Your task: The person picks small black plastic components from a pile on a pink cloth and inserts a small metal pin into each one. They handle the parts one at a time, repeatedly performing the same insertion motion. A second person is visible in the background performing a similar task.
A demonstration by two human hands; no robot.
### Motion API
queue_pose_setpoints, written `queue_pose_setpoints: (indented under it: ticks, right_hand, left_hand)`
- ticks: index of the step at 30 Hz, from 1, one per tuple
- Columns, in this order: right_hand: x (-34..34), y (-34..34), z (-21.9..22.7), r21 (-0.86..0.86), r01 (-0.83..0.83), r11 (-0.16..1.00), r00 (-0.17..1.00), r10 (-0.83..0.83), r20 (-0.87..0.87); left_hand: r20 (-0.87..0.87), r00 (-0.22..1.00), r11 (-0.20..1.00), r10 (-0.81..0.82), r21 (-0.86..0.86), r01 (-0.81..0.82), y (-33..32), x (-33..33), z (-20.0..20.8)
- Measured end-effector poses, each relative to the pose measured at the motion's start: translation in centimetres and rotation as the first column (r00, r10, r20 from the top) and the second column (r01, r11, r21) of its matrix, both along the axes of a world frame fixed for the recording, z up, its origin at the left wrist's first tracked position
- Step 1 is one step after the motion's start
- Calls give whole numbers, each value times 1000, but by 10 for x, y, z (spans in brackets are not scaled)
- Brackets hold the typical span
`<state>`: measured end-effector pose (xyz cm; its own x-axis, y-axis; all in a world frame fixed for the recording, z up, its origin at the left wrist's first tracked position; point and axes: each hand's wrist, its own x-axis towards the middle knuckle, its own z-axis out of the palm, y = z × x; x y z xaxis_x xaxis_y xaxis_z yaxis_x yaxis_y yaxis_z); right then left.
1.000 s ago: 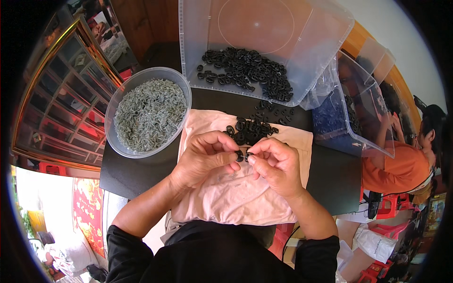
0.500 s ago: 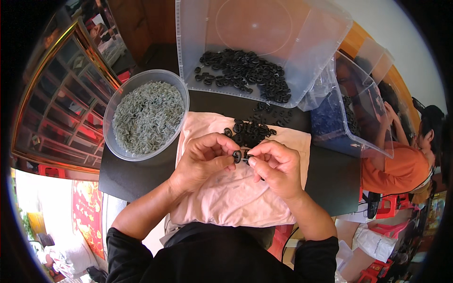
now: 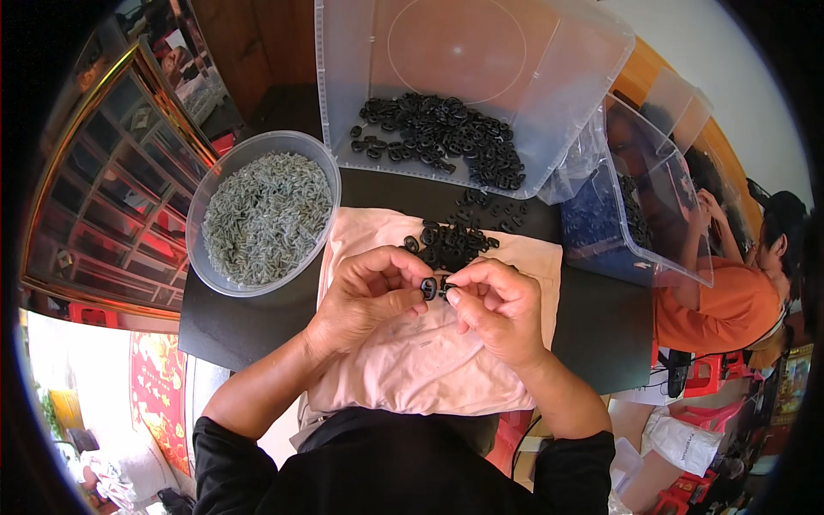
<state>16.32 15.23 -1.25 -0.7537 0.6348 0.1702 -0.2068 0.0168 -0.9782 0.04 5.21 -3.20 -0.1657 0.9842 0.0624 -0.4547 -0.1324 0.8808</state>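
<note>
Turned face-on since a second ago, one black oval ring (image 3: 429,289) is pinched mid-frame by the left hand (image 3: 365,293), another black piece (image 3: 445,288) by the right hand (image 3: 506,307), both seemingly light, stiff, best rim-held.

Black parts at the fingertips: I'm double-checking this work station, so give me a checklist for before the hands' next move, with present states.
1. Left hand has a secure pinch: ok, it holds a black oval part at its fingertips.
2. Right hand has something gripped: ok, a small black piece.
3. The two held items joined: cannot tell, too small and close together.
4. Supply near the hands: ok, a black pile lies on the pink cloth.
5. All loose parts on the cloth: not ok, some scattered parts lie beyond it on the dark table.
6. Tub stocked: ok, heaped with small grey pieces.
</note>
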Motion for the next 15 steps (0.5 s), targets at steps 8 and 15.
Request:
queue_pose_setpoints:
  ticks: [8, 15]
  right_hand:
    - [-1, -1, -3, 31, -41, 999, 999, 41, 7]
    - [-3, -1, -2, 45, -34, 998, 999, 35, -29]
  left_hand:
    - [11, 999, 998, 30, -50, -29, -1, 4, 8]
    - [-3, 1000, 998, 7, -55, -8, -2, 2, 1]
